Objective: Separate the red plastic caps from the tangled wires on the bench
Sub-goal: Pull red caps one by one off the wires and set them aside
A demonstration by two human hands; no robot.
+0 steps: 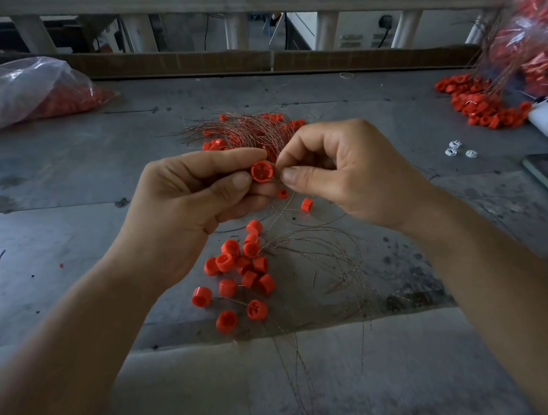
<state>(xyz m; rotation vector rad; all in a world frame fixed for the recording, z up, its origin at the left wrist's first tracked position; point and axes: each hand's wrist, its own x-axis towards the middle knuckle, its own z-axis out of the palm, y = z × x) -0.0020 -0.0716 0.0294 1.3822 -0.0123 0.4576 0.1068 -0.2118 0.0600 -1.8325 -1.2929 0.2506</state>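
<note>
Mid-job. L hand grip pinches one red cap over bench centre; R hand grip pinches thin wire just beside it. Approx. twenty loose caps lie near, freed wires to their right. Far tangled bundle has caps left; another pile far right.

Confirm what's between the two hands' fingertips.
One red cap, gripped by the left hand; the right hand pinches a wire at its rim. Head view.
</note>
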